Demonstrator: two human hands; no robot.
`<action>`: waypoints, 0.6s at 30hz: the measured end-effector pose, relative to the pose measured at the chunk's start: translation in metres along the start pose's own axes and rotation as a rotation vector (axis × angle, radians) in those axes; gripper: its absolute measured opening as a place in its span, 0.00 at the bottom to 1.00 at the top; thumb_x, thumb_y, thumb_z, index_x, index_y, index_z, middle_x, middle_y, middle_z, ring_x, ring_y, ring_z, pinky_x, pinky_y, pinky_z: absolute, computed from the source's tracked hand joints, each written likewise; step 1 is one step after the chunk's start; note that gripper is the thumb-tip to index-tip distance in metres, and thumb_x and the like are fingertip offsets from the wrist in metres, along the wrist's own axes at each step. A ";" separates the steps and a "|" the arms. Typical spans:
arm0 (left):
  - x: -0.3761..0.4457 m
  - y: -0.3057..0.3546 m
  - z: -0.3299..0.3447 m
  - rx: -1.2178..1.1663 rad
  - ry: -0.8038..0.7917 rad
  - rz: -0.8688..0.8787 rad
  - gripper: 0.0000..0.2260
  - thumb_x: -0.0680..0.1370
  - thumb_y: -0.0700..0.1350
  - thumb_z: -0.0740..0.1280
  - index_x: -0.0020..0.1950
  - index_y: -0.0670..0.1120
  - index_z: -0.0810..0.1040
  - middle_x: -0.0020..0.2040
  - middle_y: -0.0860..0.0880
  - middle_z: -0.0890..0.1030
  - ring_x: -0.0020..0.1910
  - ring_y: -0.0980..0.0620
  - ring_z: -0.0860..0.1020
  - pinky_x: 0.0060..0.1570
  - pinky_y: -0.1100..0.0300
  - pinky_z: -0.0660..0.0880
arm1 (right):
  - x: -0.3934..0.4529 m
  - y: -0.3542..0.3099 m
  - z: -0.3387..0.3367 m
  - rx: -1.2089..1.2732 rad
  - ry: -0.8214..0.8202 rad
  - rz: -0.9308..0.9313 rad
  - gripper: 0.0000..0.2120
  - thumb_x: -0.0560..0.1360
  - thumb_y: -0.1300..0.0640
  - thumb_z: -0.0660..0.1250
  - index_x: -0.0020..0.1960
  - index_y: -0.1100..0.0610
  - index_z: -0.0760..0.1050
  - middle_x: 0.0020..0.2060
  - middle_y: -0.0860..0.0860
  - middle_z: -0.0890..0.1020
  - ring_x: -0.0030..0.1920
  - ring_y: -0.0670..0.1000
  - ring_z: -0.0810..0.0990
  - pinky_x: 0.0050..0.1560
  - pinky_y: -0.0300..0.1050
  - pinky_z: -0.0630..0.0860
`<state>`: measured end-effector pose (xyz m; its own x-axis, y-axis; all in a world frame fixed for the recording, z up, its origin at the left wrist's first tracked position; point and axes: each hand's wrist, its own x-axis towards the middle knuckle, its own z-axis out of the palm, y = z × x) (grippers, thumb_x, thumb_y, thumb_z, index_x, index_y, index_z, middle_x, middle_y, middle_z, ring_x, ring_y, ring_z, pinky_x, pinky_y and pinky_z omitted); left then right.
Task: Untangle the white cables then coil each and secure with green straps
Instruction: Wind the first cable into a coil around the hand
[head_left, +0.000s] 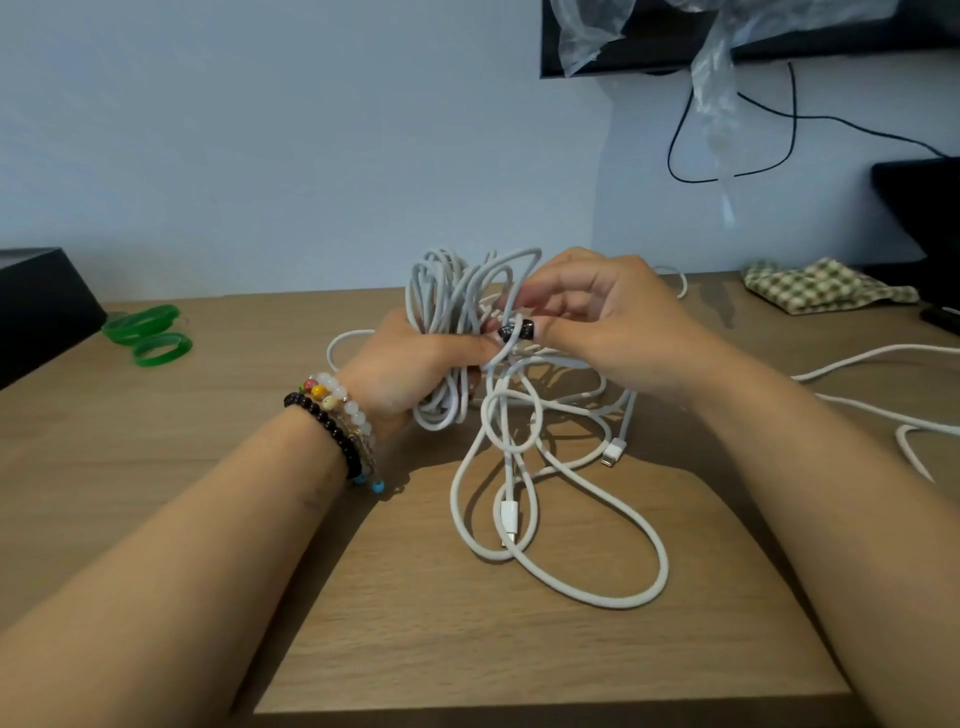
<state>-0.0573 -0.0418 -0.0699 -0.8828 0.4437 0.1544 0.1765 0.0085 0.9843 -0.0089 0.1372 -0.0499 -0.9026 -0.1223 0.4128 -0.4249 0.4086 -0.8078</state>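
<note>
Left hand (410, 364) is gripping the bundled white cables (447, 312) — light, limp, prone to snagging. Right hand (587, 312) is pinching one strand (506, 345) — best taken near the bundle.

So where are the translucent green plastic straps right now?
The green straps lie on the wooden table at far left, beside the black box, unused.

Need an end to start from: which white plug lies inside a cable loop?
The near plug, lying inside a loop; the other plug lies outside it.
</note>
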 end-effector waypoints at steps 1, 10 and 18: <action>0.000 0.000 0.000 -0.019 0.011 0.002 0.16 0.65 0.35 0.75 0.52 0.35 0.80 0.45 0.32 0.81 0.39 0.39 0.80 0.43 0.47 0.79 | 0.001 0.001 0.000 -0.010 -0.002 0.008 0.12 0.74 0.69 0.68 0.48 0.53 0.81 0.47 0.48 0.77 0.40 0.43 0.81 0.46 0.36 0.77; 0.008 0.003 -0.010 -0.191 0.307 0.016 0.09 0.77 0.38 0.68 0.54 0.35 0.80 0.26 0.53 0.78 0.23 0.57 0.72 0.23 0.66 0.69 | 0.004 0.010 -0.004 -0.225 -0.011 0.022 0.08 0.70 0.58 0.74 0.37 0.50 0.77 0.44 0.48 0.74 0.33 0.45 0.72 0.39 0.40 0.70; 0.018 -0.001 -0.022 -0.365 0.456 -0.054 0.08 0.78 0.45 0.68 0.41 0.45 0.82 0.33 0.55 0.79 0.29 0.60 0.74 0.32 0.65 0.70 | 0.002 0.013 -0.008 -0.322 0.266 -0.149 0.16 0.69 0.57 0.75 0.29 0.57 0.71 0.31 0.46 0.71 0.29 0.41 0.68 0.31 0.31 0.62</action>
<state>-0.0827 -0.0533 -0.0658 -0.9988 0.0203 0.0447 0.0357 -0.3246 0.9452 -0.0161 0.1492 -0.0563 -0.7658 0.0187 0.6428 -0.4674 0.6703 -0.5764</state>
